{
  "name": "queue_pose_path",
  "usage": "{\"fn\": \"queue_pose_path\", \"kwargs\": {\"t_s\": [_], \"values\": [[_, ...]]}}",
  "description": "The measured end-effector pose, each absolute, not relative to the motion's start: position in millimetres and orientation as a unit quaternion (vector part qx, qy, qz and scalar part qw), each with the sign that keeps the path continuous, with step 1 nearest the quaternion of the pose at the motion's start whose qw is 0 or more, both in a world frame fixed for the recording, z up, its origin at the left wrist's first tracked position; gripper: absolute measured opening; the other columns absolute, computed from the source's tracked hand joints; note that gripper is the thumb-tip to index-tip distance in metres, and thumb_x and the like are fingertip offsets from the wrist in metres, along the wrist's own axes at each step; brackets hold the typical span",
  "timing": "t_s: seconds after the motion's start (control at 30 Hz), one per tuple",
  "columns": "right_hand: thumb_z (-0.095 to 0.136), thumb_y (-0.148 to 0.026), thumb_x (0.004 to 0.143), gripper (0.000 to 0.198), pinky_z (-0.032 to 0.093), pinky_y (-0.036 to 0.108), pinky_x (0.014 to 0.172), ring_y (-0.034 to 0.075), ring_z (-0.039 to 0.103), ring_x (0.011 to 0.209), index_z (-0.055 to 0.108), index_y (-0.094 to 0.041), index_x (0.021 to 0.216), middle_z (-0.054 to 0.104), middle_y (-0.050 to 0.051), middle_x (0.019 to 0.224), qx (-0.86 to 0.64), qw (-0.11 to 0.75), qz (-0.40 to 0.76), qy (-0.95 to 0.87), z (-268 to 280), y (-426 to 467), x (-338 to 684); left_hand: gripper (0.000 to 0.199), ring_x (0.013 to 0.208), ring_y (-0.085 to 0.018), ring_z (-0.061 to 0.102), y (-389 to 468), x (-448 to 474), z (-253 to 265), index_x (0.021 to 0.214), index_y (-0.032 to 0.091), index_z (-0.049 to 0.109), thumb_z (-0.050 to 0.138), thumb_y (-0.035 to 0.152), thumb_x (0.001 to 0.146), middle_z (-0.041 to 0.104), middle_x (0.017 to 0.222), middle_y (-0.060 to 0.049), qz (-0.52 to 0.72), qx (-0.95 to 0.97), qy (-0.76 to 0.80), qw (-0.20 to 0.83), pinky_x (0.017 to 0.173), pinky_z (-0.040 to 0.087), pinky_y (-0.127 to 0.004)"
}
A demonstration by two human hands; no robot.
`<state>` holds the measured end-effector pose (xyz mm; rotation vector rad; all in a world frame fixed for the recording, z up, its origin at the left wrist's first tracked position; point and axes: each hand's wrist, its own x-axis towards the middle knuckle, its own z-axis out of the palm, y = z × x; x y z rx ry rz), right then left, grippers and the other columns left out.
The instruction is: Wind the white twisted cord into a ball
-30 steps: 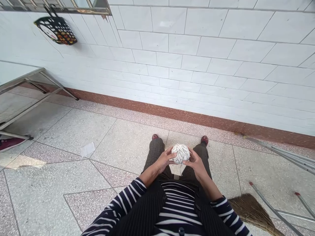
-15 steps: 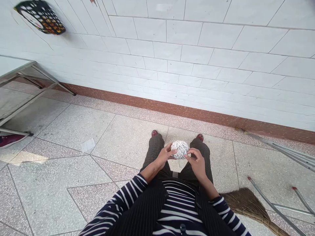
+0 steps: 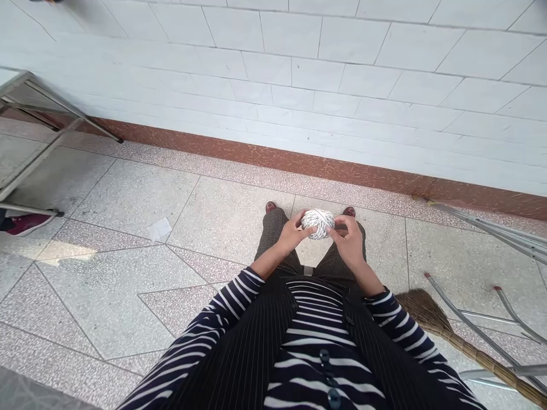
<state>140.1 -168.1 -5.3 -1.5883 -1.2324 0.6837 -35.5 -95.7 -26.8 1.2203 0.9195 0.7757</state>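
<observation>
A ball of yarn [image 3: 318, 221], white with dark flecks, is held up between my two hands in front of my knees. From the left side my left hand [image 3: 293, 232] grips it, the thumb lying across its near face. My right hand [image 3: 348, 239] has its thumb and fingertips pressed against the right side of the ball. Whether a loose strand lies between the right fingertips is too small to make out.
A broom [image 3: 431, 316] lies to my right beside a metal-legged frame [image 3: 470, 319]. Folded metal legs [image 3: 491, 225] lean near the wall. At left stand a metal table [image 3: 64, 108] and another person's shoe [image 3: 29, 223]. A white paper piece [image 3: 159, 229] lies on the floor.
My view has tipped downward, so the hands and yarn sit higher in the picture. The right fingers have closed in more on the ball, and the ball has turned a little.
</observation>
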Motion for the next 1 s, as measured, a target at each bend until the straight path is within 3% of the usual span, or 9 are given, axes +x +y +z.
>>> {"fn": "queue_pose_path", "kwargs": {"t_s": [0.37, 0.6, 0.77, 1.0], "values": [[0.061, -0.042, 0.09, 0.021, 0.058, 0.04, 0.079, 0.024, 0.059, 0.098, 0.068, -0.023, 0.086, 0.054, 0.008, 0.106, -0.658, 0.476, 0.22, -0.54, -2.1, -169.3, 138.3, 0.067, 0.113, -0.027, 0.061, -100.0, -38.0, -13.2, 0.135, 0.018, 0.057, 0.079, 0.035, 0.074, 0.065, 0.126, -0.009, 0.3, 0.616, 0.446, 0.576, 0.089, 0.053, -0.032], [0.063, -0.04, 0.083, 0.019, 0.049, 0.037, 0.081, 0.023, 0.058, 0.095, 0.057, -0.022, 0.08, 0.062, 0.007, 0.102, -0.658, 0.562, 0.298, -0.404, 2.1, -165.8, 134.2, 0.066, 0.115, -0.026, 0.061, -99.0, -34.8, -23.6, 0.132, 0.016, 0.06, 0.081, 0.037, 0.074, 0.065, 0.126, -0.01, 0.322, 0.537, 0.375, 0.683, 0.101, 0.049, -0.037], [0.058, -0.039, 0.085, 0.018, 0.051, 0.035, 0.073, 0.018, 0.06, 0.074, 0.048, -0.024, 0.083, 0.067, 0.003, 0.086, -0.632, 0.616, 0.358, -0.303, 1.5, -157.6, 131.8, 0.074, 0.118, -0.03, 0.059, -101.4, -36.2, -24.8, 0.142, 0.02, 0.053, 0.081, 0.04, 0.076, 0.058, 0.139, -0.013, 0.305, 0.412, 0.374, 0.773, 0.086, 0.058, -0.039], [0.068, -0.034, 0.075, 0.024, 0.054, 0.032, 0.07, 0.017, 0.066, 0.073, 0.05, -0.024, 0.087, 0.058, -0.004, 0.069, -0.549, 0.666, 0.474, -0.175, 19.5, -153.6, 138.5, 0.066, 0.102, -0.026, 0.067, -97.1, -44.4, -31.6, 0.138, 0.016, 0.057, 0.079, 0.039, 0.08, 0.06, 0.135, -0.017, 0.313, 0.319, 0.365, 0.817, 0.083, 0.061, -0.042]]}}
